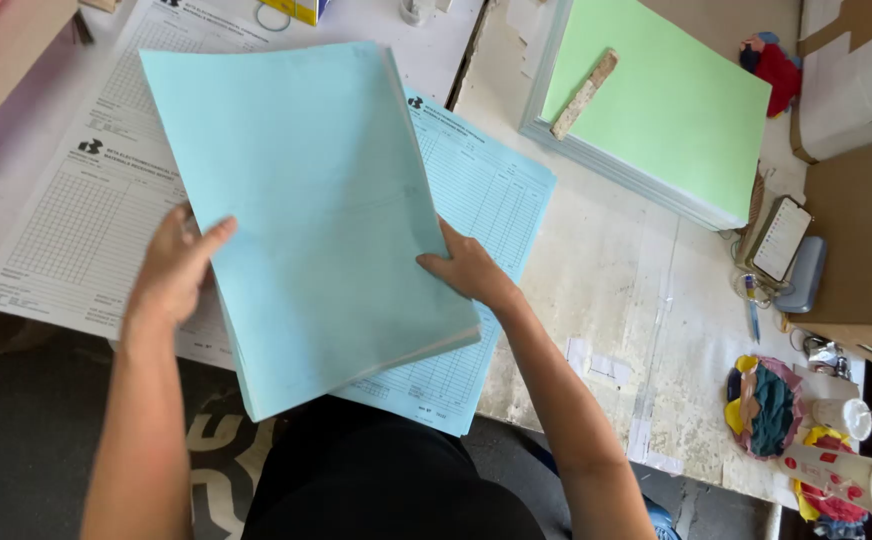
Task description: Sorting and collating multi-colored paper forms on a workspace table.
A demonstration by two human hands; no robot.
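Blue paper [306,220], one smooth rectangular stack, is held above the near table edge, gripped at its left edge by the left hand [178,265] and at its right by the right hand [468,268], fingers closed on it. One printed blue form [486,190] and white forms [66,210] are partly covered beneath. One green stack [666,110] under one wooden stick [584,94] lies far right.
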